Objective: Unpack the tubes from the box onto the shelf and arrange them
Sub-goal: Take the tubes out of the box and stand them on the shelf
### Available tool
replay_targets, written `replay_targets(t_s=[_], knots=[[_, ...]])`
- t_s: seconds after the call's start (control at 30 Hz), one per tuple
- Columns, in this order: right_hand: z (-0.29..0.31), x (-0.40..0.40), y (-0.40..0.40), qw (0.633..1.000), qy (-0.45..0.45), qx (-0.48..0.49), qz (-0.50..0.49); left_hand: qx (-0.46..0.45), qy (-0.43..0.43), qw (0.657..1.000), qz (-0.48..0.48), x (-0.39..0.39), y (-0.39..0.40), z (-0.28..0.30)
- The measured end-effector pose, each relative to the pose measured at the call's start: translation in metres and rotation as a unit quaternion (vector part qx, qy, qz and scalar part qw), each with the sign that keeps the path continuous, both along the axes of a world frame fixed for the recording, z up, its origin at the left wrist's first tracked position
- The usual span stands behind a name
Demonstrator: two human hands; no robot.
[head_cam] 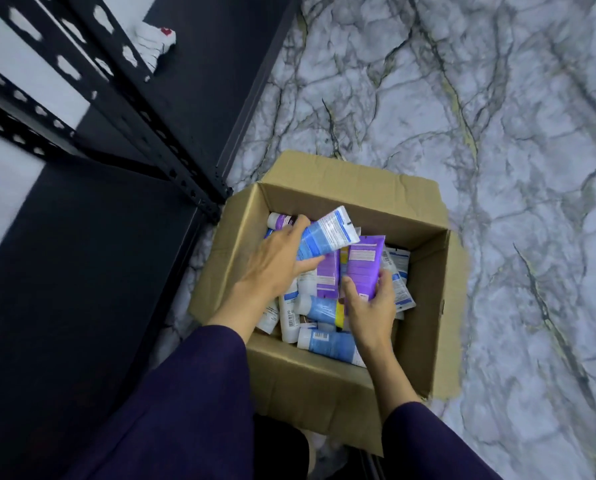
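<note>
An open cardboard box [424, 282] sits on the marble floor, holding several blue, white and purple tubes. My left hand [275, 261] grips a blue and white tube [327, 233], lifted and tilted above the pile. Just to its right, my right hand [372, 306] holds a purple tube [364, 265] upright inside the box. More tubes [320, 306] lie jumbled beneath both hands. The dark shelf [82, 271] stands to the left of the box, its lower board bare.
Black perforated metal uprights [116, 109] of the rack cross the upper left. A white tube-like item [154, 46] lies on a board at the top left. White marble floor [497, 133] spreads to the right of the box.
</note>
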State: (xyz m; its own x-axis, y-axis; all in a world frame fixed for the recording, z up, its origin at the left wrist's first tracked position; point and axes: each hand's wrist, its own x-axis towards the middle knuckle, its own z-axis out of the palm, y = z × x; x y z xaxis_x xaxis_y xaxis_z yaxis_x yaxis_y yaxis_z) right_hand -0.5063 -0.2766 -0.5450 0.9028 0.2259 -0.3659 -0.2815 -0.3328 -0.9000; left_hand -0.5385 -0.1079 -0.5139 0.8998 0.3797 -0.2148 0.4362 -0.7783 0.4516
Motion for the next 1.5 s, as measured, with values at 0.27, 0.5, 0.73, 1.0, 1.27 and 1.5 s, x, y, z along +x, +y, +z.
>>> replay_targets(t_s=[0.27, 0.5, 0.73, 1.0, 1.27, 1.5], knots=[[0.173, 0.003, 0.045, 0.980, -0.090, 0.175, 0.042, -0.021, -0.243, 0.934, 0.260, -0.031, -0.009, 0.178], [0.343, -0.053, 0.085, 0.920, -0.152, 0.320, 0.169, 0.026, -0.431, 0.827, 0.362, -0.105, -0.015, 0.336], [0.468, -0.153, 0.121, 0.830, -0.148, 0.431, 0.320, 0.144, -0.501, 0.739, 0.427, -0.211, -0.021, 0.461], [0.537, -0.290, 0.172, 0.720, -0.091, 0.472, 0.501, 0.160, -0.551, 0.635, 0.517, -0.369, -0.011, 0.532], [0.552, -0.424, 0.222, 0.626, -0.055, 0.432, 0.647, 0.167, -0.513, 0.580, 0.610, -0.525, 0.000, 0.533], [0.557, -0.503, 0.255, 0.555, -0.070, 0.417, 0.716, 0.177, -0.492, 0.544, 0.657, -0.615, 0.023, 0.520]])
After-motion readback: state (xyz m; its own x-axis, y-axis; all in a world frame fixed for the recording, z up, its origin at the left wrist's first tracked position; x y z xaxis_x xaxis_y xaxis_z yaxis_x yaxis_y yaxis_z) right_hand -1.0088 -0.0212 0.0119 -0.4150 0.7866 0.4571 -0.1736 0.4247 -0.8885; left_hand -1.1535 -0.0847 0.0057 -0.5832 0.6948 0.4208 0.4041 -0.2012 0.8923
